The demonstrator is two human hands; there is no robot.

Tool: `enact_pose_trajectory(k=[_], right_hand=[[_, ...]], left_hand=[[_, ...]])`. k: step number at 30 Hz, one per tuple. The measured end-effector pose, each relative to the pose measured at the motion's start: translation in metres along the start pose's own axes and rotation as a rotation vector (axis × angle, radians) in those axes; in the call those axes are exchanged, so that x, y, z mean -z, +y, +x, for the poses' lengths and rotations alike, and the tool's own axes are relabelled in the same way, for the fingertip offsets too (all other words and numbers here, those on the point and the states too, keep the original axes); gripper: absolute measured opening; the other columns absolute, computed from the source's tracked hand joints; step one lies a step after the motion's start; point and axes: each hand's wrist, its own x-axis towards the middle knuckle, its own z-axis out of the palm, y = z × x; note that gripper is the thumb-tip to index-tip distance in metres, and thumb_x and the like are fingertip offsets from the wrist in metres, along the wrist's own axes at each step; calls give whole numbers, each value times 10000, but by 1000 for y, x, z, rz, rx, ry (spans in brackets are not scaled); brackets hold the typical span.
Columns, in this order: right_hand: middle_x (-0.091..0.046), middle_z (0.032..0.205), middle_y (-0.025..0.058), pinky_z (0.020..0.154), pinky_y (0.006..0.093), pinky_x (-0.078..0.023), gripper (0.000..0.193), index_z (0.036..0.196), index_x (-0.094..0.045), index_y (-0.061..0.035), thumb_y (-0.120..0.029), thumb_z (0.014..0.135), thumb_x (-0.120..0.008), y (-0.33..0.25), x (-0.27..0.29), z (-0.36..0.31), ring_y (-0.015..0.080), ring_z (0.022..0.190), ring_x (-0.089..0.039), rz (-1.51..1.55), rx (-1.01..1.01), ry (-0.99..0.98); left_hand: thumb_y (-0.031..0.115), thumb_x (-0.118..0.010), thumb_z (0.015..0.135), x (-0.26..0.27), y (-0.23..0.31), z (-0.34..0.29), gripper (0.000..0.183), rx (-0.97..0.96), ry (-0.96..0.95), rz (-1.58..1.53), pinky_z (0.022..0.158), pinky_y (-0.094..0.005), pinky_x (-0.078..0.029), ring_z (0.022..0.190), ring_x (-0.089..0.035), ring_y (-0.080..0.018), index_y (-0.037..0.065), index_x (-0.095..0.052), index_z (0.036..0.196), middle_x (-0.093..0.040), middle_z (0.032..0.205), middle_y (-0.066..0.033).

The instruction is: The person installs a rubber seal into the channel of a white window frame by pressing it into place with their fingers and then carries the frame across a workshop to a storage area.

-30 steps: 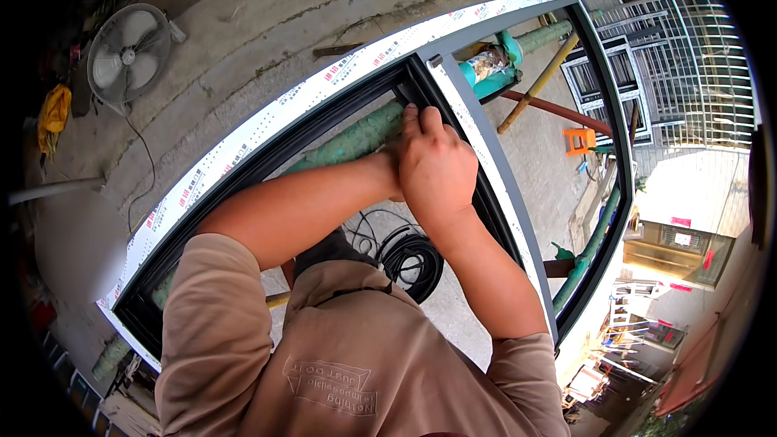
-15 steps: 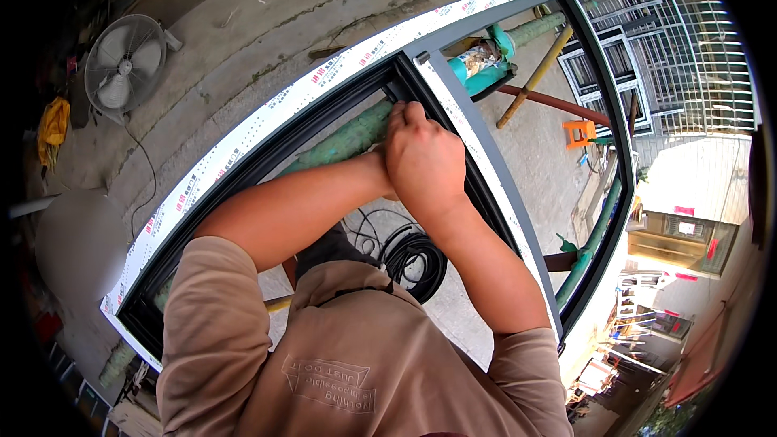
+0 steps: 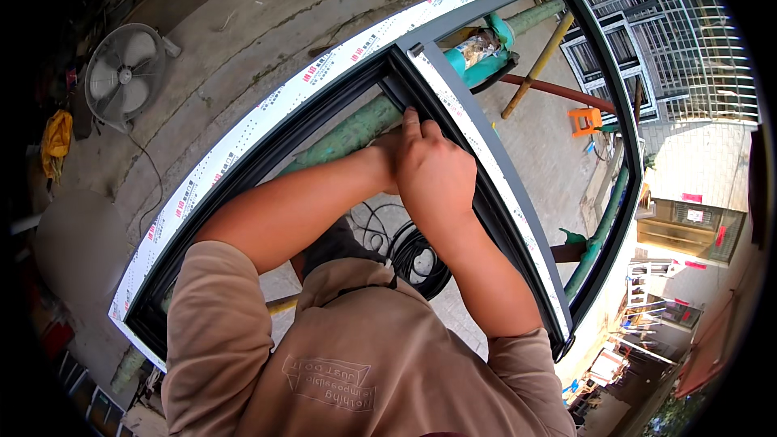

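A large dark grey window frame [image 3: 380, 42], partly covered in white printed protective film, lies across the view in front of me. My right hand [image 3: 437, 163] presses on the inner black edge of its middle bar [image 3: 486, 158], close to the bar's far corner. The index finger reaches forward along the edge while the other fingers are curled. Whatever they pinch is hidden. Crossing beneath the right one, my left hand [image 3: 388, 152] has its fingers covered. Under the opening, a coil of black rubber strip [image 3: 396, 263] shows below my wrists.
Green-wrapped poles [image 3: 348, 136] pass under the frame. A yellow pole [image 3: 538, 65] and an orange stool [image 3: 584, 121] are beyond it on the right. A standing fan [image 3: 123, 77] is at the far left. Metal grilles [image 3: 688, 40] lean at the far right.
My right hand has slid slightly right and nearer along the middle bar, its index finger now stretched further out. The left arm has barely moved. The whole view has shifted slightly.
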Motion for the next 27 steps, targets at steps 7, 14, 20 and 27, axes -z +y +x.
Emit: enact_pose_trajectory(k=[7, 14, 20, 27], right_hand=[[-706, 938, 103, 634, 390, -612, 520, 1401, -676, 6, -100, 893, -639, 5, -6, -4, 267, 763, -763, 48, 19, 6], [-721, 926, 106, 610, 334, -606, 563, 1400, -653, 70, -90, 860, -662, 3, -5, -1, 216, 762, -770, -30, 119, 10], [-721, 884, 94, 597, 342, -604, 611, 1462, -611, 72, -91, 875, -657, 9, -10, 5, 233, 728, -771, 37, 112, -40], [-718, 875, 99, 599, 352, -604, 635, 1498, -576, 66, -93, 887, -636, 8, -6, -26, 237, 718, -755, 74, 7, 7]], left_hand=[[339, -609, 998, 5, 9, 1, 528, 114, -254, -93, 1206, -447, -432, 1318, -661, -319, 131, -583, 1482, -625, 1518, -165], [381, -588, 999, 24, 18, -10, 535, 113, -114, -52, 1211, -447, -426, 1334, -650, -318, 126, -602, 1469, -654, 1474, -173], [411, -600, 991, 23, 10, -1, 519, 26, -19, 34, 1149, -466, -479, 1292, -671, -331, 126, -637, 1422, -681, 1432, -172], [438, -629, 975, 25, 2, -10, 484, 0, -149, -48, 1029, -479, -562, 1186, -722, -350, 111, -695, 1325, -733, 1339, -175]])
